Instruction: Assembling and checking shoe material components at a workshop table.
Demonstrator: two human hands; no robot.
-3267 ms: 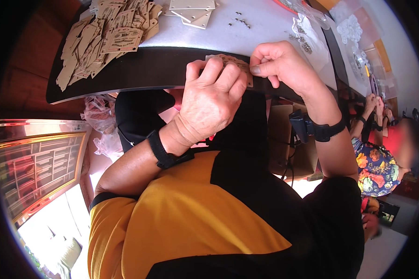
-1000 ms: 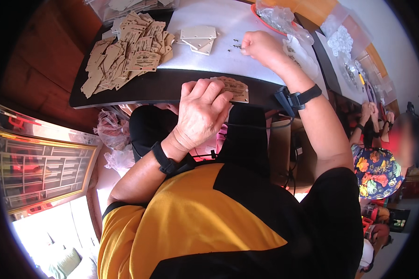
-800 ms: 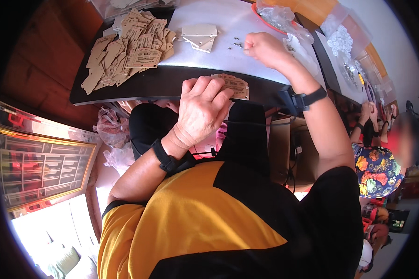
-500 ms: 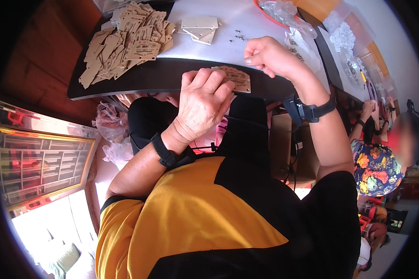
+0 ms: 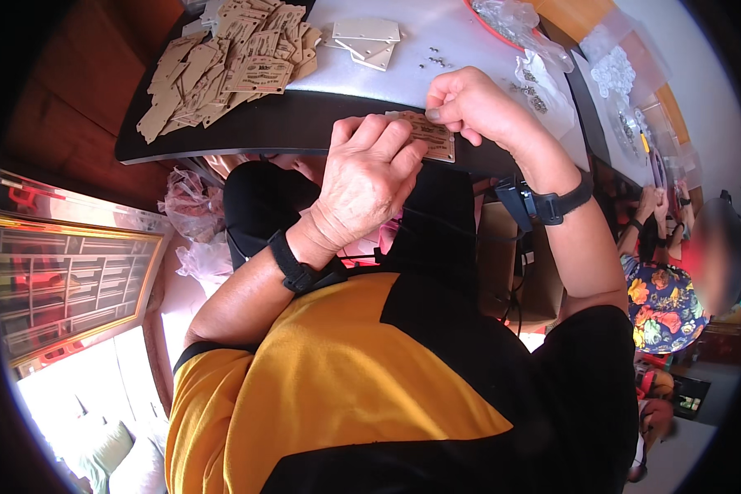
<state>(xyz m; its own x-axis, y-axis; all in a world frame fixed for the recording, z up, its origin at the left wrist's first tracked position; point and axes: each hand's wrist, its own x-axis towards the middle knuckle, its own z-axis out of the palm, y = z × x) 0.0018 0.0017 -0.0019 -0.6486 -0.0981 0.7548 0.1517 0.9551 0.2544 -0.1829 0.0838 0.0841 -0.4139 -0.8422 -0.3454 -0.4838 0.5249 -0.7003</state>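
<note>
At the near edge of the black table, my left hand [image 5: 372, 169] is curled over the left part of a small tan printed plaque [image 5: 439, 143], gripping it. My fingers hide much of its left side. The plaque's right end shows, with a small hole near its corner. My right hand [image 5: 473, 107] is closed in a pinch at the plaque's far edge, thumb and forefinger together. Whatever lies between those fingertips is too small to make out. Several tiny metal pieces [image 5: 438, 62] lie on the white sheet beyond my right hand.
A heap of similar tan plaques [image 5: 259, 72] covers the table's left. Blank pale plates [image 5: 366, 31] are stacked behind the plaque. At the far right are a red-rimmed tray [image 5: 496, 31] and a plastic bag of small metal parts [image 5: 538, 92]. A person in a flowered garment [image 5: 663, 300] sits at right.
My right hand has come left and down, from beyond the plaque to its far edge. My left hand keeps its hold on the plaque.
</note>
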